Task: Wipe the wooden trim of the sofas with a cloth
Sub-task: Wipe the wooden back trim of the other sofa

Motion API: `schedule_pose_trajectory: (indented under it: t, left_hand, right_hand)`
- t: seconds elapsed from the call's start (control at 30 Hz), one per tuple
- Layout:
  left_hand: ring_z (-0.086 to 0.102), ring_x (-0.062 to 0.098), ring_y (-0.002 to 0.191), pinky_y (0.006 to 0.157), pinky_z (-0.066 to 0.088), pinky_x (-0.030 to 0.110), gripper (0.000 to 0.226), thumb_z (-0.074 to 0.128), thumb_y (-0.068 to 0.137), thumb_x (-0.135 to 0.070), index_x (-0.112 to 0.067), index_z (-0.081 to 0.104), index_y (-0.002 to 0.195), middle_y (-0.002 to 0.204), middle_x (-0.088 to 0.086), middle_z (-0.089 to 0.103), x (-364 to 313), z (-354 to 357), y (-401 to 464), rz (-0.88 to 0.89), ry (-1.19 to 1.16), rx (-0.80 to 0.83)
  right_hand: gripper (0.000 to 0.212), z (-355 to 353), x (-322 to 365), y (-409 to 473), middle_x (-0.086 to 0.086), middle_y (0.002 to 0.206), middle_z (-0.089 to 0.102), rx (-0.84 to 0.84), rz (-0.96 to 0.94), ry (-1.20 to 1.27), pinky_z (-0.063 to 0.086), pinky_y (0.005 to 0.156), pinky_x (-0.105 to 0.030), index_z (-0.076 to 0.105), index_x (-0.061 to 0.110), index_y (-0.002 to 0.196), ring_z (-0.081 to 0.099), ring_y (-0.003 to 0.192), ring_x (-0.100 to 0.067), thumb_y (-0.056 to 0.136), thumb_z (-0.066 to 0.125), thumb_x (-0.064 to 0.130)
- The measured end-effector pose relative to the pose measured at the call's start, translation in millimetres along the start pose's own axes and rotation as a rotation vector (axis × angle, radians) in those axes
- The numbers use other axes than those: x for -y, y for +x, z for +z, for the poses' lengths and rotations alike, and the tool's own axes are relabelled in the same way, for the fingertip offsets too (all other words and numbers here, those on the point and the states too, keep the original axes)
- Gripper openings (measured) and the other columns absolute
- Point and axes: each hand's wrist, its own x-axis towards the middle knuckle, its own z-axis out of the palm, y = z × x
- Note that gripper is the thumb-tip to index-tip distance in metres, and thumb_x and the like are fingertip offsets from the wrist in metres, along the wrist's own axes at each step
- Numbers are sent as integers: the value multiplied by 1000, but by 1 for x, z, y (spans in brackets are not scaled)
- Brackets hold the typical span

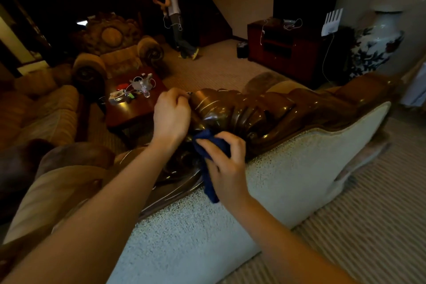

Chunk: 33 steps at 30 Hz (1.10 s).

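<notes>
I stand behind a sofa with a pale speckled back (288,180) and a glossy dark carved wooden trim (242,108) along its top. My right hand (226,163) is shut on a dark blue cloth (208,182), pressing it against the lower part of the carved crest; a tail of the cloth hangs down over the sofa back. My left hand (171,115) is curled over the left end of the carved crest, resting on the wood. What its fingers enclose, if anything, is hidden.
A dark wooden coffee table (136,108) with small items and cables stands beyond the sofa. Another carved armchair (115,41) and a striped sofa (46,110) lie left. A person (175,16) stands far back. A red cabinet (283,46) and large vase (378,39) are at right.
</notes>
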Motion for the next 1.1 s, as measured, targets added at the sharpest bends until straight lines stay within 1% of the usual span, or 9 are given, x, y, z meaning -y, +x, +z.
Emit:
schedule_pose_trajectory:
  t: [0.17, 0.37, 0.47, 0.57, 0.67, 0.8, 0.87, 1.0, 1.1]
  left_hand:
    - [50, 15, 100, 93, 40, 31, 24, 36, 98, -19, -16, 50, 118, 118, 7, 50, 11, 3, -4, 7, -56, -51]
    - [51, 14, 99, 97, 41, 38, 22, 36, 97, -25, -21, 53, 111, 114, 5, 52, 14, 2, -8, 27, -89, -32]
    - [47, 7, 94, 90, 36, 29, 18, 36, 99, -23, -21, 52, 107, 113, 3, 51, 12, 1, -9, 52, -58, -15]
    - [46, 14, 101, 95, 35, 32, 21, 34, 100, -25, -19, 51, 109, 113, 2, 49, 10, 1, -10, 50, -29, -20]
    - [44, 16, 104, 102, 33, 39, 21, 33, 100, -25, -19, 50, 110, 114, 2, 48, 10, 1, -9, 48, -15, -23]
    - [48, 21, 102, 101, 35, 46, 21, 33, 100, -24, -15, 51, 105, 110, 8, 52, 9, 3, -9, 56, -18, -24]
    - [49, 22, 100, 99, 37, 46, 20, 33, 99, -24, -15, 51, 104, 109, 9, 52, 10, 2, -9, 56, -42, -23]
    - [50, 20, 99, 99, 39, 46, 19, 34, 98, -26, -21, 52, 103, 108, 6, 52, 12, 0, -9, 33, -122, 17]
    - [52, 21, 100, 99, 39, 48, 18, 33, 97, -26, -27, 50, 93, 106, 7, 54, 9, -1, -7, -5, -179, 19]
  right_hand:
    - [22, -7, 1, 35, -4, 115, 44, -66, 9, 13, 36, 94, -17, 67, 15, 108, 46, 104, -23, 90, 54, 16]
    - [25, -1, 6, 49, -11, 114, 47, -206, 228, 123, 46, 90, -26, 65, 9, 111, 52, 102, -23, 92, 54, 22]
    - [23, 1, 1, 20, -2, 117, 41, -198, 315, 169, 44, 89, -16, 61, 14, 110, 49, 105, -10, 91, 54, 24]
    - [23, 1, -2, 3, -3, 116, 42, -206, 454, 182, 39, 83, -3, 63, 10, 109, 45, 97, 7, 89, 56, 20]
    - [22, 1, 11, 16, 0, 117, 42, -223, 459, 185, 41, 85, -6, 64, 11, 108, 48, 101, -6, 87, 59, 19]
    - [24, 8, 28, 49, -6, 114, 46, -189, 209, 74, 45, 90, -27, 62, 12, 110, 51, 103, -21, 88, 57, 19]
    - [22, 12, 22, 46, -9, 114, 46, -200, 134, 2, 45, 89, -29, 58, 14, 112, 51, 102, -22, 90, 56, 19]
    - [31, 10, 0, 0, 1, 120, 39, -192, 405, 111, 48, 88, -33, 56, 16, 116, 50, 105, -20, 91, 49, 34]
    - [28, 12, -1, -20, 7, 115, 38, -209, 560, 127, 50, 82, -31, 55, 18, 113, 53, 100, -20, 91, 49, 33]
